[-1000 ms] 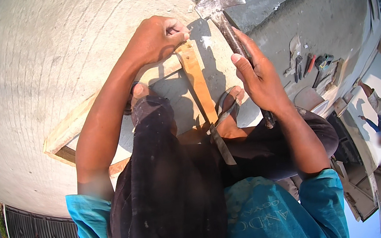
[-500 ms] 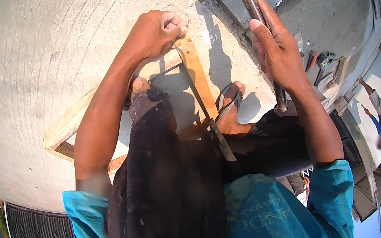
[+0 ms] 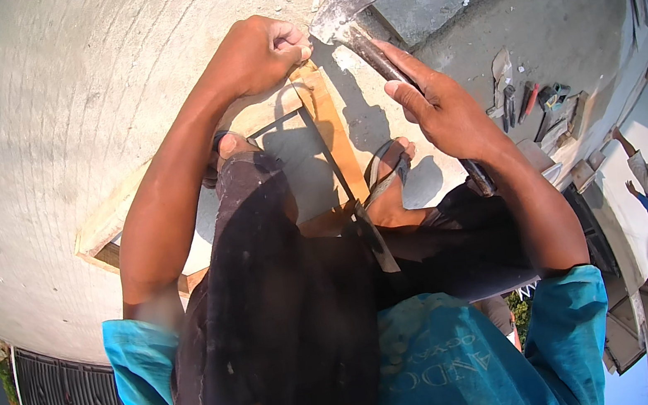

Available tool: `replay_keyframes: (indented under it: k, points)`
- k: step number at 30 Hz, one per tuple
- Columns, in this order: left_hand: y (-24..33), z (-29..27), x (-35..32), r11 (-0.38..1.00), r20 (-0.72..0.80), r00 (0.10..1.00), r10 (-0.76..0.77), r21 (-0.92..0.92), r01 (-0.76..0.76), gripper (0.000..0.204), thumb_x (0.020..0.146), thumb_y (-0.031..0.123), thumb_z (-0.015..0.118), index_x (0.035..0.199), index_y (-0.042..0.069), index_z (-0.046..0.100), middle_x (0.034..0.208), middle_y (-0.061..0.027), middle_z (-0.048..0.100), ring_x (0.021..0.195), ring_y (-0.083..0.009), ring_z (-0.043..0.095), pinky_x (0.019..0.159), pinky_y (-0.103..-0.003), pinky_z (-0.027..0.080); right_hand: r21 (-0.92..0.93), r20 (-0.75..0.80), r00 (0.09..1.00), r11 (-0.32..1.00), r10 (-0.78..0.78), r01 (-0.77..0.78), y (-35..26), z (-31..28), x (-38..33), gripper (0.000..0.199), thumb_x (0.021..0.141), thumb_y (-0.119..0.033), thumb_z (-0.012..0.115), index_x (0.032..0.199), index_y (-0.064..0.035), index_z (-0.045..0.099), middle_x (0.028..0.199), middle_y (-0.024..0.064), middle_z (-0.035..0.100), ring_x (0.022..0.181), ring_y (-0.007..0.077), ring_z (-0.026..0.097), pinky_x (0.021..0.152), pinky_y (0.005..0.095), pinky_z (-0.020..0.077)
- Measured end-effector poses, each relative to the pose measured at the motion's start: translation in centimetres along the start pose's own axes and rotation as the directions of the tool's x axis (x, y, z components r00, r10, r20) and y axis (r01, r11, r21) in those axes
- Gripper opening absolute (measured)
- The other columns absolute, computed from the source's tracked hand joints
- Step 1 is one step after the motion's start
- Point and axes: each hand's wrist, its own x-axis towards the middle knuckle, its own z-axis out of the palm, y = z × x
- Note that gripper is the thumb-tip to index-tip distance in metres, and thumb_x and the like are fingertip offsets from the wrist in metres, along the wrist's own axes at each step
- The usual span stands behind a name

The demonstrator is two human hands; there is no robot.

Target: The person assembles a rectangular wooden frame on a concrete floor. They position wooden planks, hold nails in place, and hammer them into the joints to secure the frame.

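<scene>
Right hand (image 3: 445,113) grips hatchet (image 3: 341,11), now swung back down top middle. Left hand (image 3: 259,49) fisted on wooden frame (image 3: 330,130). Chopping goes on.

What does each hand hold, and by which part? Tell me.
The right hand grips a hatchet with a grey metal head and dark handle at mid-handle. The left hand is fisted on the top end of an upright wooden plank.

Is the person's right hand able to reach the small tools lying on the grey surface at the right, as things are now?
Probably not at once. The right hand is closed around the hatchet handle, so it is occupied. The small tools lie past it to the right, with nothing visibly between.
</scene>
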Motion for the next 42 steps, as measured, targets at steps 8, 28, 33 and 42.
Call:
replay_keyframes:
  k: [8, 28, 33, 42]
  points:
    - [0.5, -0.7, 0.5, 0.995, 0.037, 0.995, 0.093, 0.024, -0.094, 0.019, 0.091, 0.023, 0.071, 0.092, 0.004, 0.075, 0.081, -0.0067, 0.072, 0.075, -0.0173, 0.065, 0.075, -0.034, 0.051, 0.1, -0.24, 0.969, 0.991, -0.062, 0.088, -0.6, -0.3, 0.5, 0.056, 0.107, -0.033, 0.051, 0.158, -0.0126, 0.041, 0.094, 0.0061, 0.058, 0.076, 0.0099, 0.053, 0.068, 0.027, 0.0451]
    - [-0.1, -0.6, 0.8, 0.998, 0.07, 0.996, 0.051, 0.036, -0.054, 0.023, 0.09, 0.026, 0.072, 0.099, 0.005, 0.077, 0.087, -0.0081, 0.075, 0.081, -0.0186, 0.068, 0.081, -0.035, 0.052, 0.269, -0.206, 0.976, 0.955, -0.072, 0.127, -1.4, -0.8, 0.7, 0.058, 0.108, -0.03, 0.05, 0.162, -0.0152, 0.033, 0.079, -0.0008, 0.049, 0.064, 0.0065, 0.045, 0.058, 0.0261, 0.04]
    - [0.2, -0.4, 0.5, 0.997, 0.055, 0.997, 0.052, 0.047, -0.054, 0.022, 0.092, 0.026, 0.07, 0.098, 0.005, 0.076, 0.087, -0.0087, 0.075, 0.082, -0.0183, 0.068, 0.081, -0.035, 0.052, 0.018, 0.091, 0.995, 0.999, 0.026, -0.027, 0.5, 0.1, 0.2, 0.059, 0.105, -0.033, 0.05, 0.161, -0.017, 0.037, 0.141, 0.0174, 0.059, 0.097, 0.0195, 0.064, 0.096, 0.0366, 0.0512]
    - [-0.6, 5.2, -4.2, 0.791, -0.332, 0.759, 0.561, 0.486, -0.372, 0.041, 0.082, 0.031, 0.08, 0.118, 0.014, 0.068, 0.12, -0.0058, 0.068, 0.113, -0.0238, 0.063, 0.08, -0.045, 0.055, 0.232, -0.097, 0.994, 0.973, 0.041, -0.017, -0.1, -0.7, -1.0, 0.059, 0.104, -0.032, 0.051, 0.16, -0.0185, 0.039, 0.105, 0.0085, 0.063, 0.084, 0.0152, 0.057, 0.082, 0.0331, 0.0502]
